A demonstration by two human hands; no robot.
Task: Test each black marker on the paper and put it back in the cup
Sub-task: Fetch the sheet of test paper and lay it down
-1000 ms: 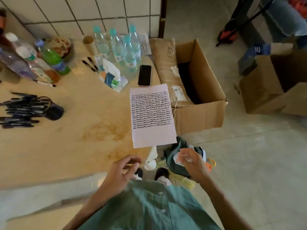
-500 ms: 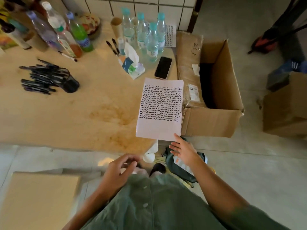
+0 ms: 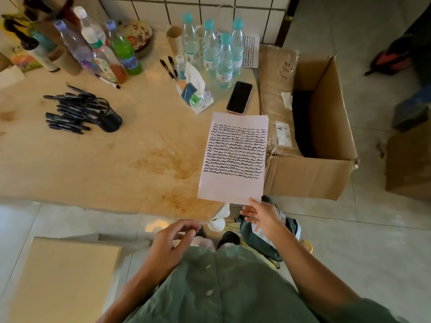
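A white paper (image 3: 233,187) covered in rows of black wavy marks lies at the table's right front corner, overhanging the edge. My right hand (image 3: 262,216) reaches up to its near edge, fingers fairly straight, one fingertip touching the paper. My left hand (image 3: 172,241) hovers below the table edge with loosely curled fingers, holding nothing. A black mesh cup (image 3: 108,118) lies tipped on its side at the left, with several black markers (image 3: 66,113) spilling out of it onto the table. Two more black markers (image 3: 169,67) lie near the water bottles.
Water bottles (image 3: 224,59), drink bottles (image 3: 121,51), a tissue pack (image 3: 198,99) and a phone (image 3: 239,97) stand at the back of the beige table (image 3: 93,164). An open cardboard box (image 3: 321,127) sits right of the table. A bag (image 3: 261,236) lies on the floor.
My right hand rose from near the bag to the paper's near edge. The view shifted, bringing the table lower in frame. My left hand stayed about where it was.
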